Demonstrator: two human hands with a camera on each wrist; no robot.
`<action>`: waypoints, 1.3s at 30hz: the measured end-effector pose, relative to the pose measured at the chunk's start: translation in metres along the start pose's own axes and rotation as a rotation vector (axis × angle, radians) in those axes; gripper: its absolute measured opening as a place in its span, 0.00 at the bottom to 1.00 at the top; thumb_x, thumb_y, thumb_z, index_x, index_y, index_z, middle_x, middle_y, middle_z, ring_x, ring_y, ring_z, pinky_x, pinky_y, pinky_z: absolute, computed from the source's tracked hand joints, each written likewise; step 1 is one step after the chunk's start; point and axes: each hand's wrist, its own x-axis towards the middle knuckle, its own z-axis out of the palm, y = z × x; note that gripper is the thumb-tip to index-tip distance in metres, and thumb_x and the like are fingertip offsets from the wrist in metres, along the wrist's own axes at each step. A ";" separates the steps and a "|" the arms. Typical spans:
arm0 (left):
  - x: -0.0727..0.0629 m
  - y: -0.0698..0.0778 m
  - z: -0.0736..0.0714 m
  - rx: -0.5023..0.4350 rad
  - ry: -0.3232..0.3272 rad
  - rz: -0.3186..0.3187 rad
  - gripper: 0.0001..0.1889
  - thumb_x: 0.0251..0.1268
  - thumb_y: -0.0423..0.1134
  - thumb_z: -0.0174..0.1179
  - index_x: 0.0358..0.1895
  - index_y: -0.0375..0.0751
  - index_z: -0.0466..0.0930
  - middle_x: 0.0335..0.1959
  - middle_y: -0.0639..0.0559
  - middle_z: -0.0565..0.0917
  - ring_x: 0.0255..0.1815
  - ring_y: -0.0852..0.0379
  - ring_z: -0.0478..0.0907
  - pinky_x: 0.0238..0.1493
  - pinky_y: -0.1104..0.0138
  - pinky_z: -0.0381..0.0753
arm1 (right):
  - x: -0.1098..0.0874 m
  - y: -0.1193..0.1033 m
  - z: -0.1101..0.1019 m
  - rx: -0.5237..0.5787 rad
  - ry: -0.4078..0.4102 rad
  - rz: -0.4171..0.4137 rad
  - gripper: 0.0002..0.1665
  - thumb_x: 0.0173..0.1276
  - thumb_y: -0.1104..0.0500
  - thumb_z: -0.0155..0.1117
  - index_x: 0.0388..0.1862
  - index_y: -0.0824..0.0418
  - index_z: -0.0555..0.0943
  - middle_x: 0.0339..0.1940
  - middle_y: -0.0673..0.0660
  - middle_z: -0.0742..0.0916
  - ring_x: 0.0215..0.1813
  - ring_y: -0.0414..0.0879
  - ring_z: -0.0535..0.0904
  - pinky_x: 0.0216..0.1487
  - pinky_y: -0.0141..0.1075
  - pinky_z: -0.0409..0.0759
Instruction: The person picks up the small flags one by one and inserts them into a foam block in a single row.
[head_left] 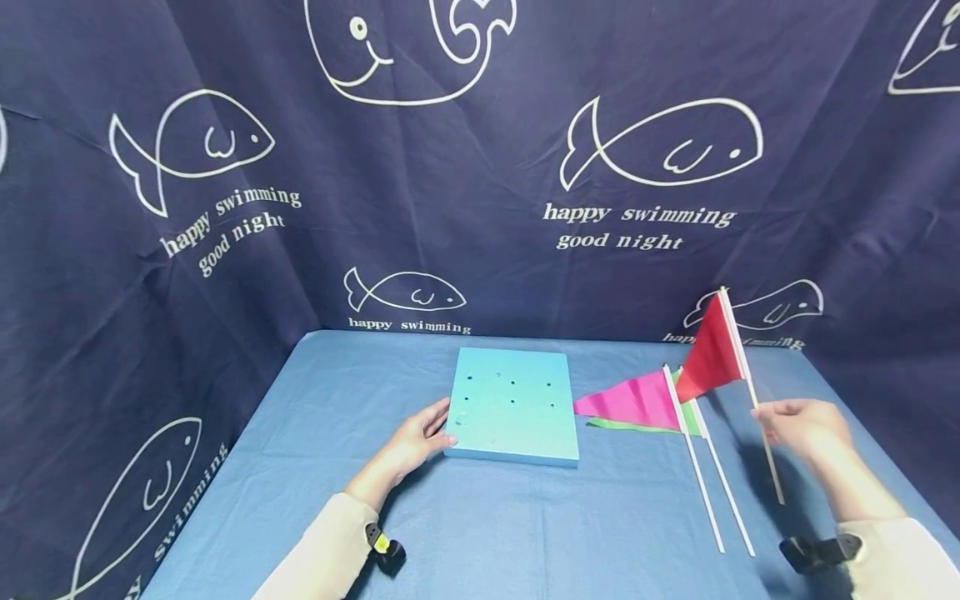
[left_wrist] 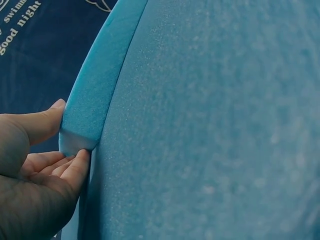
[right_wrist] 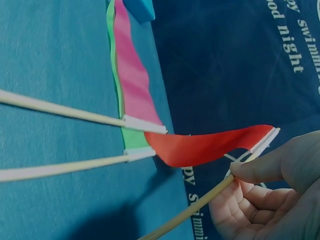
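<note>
My right hand [head_left: 806,427] pinches the wooden stick of a red pennant flag [head_left: 712,350] between thumb and fingers, below the cloth. The stick is held tilted above the table, with its red cloth hanging to the left. In the right wrist view the thumb lies along the stick [right_wrist: 200,202]. My left hand [head_left: 414,437] holds the left edge of a square light-blue foam block [head_left: 517,433], thumb on top and fingers at its side and lower corner [left_wrist: 80,142]. Several small holes in two rows mark the block's top.
To the right of the block lie a pink pennant flag [head_left: 633,400] and a green one [head_left: 686,417], mostly hidden under the pink cloth. Their white sticks point toward the front. A dark-blue curtain [head_left: 480,208] with white fish drawings stands behind the blue-covered table [head_left: 300,492].
</note>
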 end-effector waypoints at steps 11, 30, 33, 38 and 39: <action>-0.001 -0.003 0.002 -0.004 -0.006 -0.002 0.36 0.64 0.27 0.60 0.74 0.30 0.54 0.75 0.35 0.58 0.76 0.42 0.56 0.70 0.59 0.64 | -0.005 -0.015 0.009 -0.020 0.091 -0.062 0.28 0.69 0.48 0.58 0.50 0.74 0.80 0.24 0.54 0.89 0.24 0.32 0.78 0.27 0.29 0.70; -0.002 -0.003 0.001 -0.002 -0.006 -0.005 0.37 0.64 0.28 0.60 0.74 0.30 0.53 0.74 0.34 0.58 0.75 0.41 0.57 0.69 0.59 0.66 | -0.005 -0.038 0.016 -0.022 0.151 -0.123 0.28 0.69 0.46 0.58 0.49 0.71 0.82 0.22 0.51 0.88 0.23 0.31 0.76 0.26 0.30 0.70; -0.002 -0.002 0.001 0.001 -0.004 -0.013 0.37 0.65 0.28 0.60 0.74 0.32 0.54 0.74 0.35 0.59 0.75 0.41 0.57 0.69 0.58 0.66 | -0.005 -0.044 0.019 -0.002 0.150 -0.135 0.27 0.69 0.47 0.59 0.49 0.71 0.82 0.23 0.52 0.89 0.22 0.30 0.77 0.25 0.30 0.70; -0.001 -0.003 0.000 -0.004 -0.005 -0.019 0.37 0.65 0.29 0.60 0.75 0.33 0.54 0.75 0.36 0.59 0.75 0.42 0.57 0.69 0.59 0.66 | -0.004 -0.055 0.024 0.030 0.140 -0.135 0.27 0.69 0.47 0.59 0.51 0.70 0.82 0.24 0.52 0.89 0.23 0.30 0.78 0.26 0.29 0.70; -0.001 -0.004 0.000 -0.005 -0.007 -0.015 0.37 0.65 0.29 0.60 0.75 0.32 0.54 0.75 0.35 0.59 0.75 0.42 0.57 0.69 0.59 0.65 | -0.004 -0.057 0.025 0.031 0.140 -0.134 0.27 0.69 0.47 0.59 0.50 0.70 0.82 0.24 0.52 0.89 0.23 0.30 0.78 0.26 0.29 0.70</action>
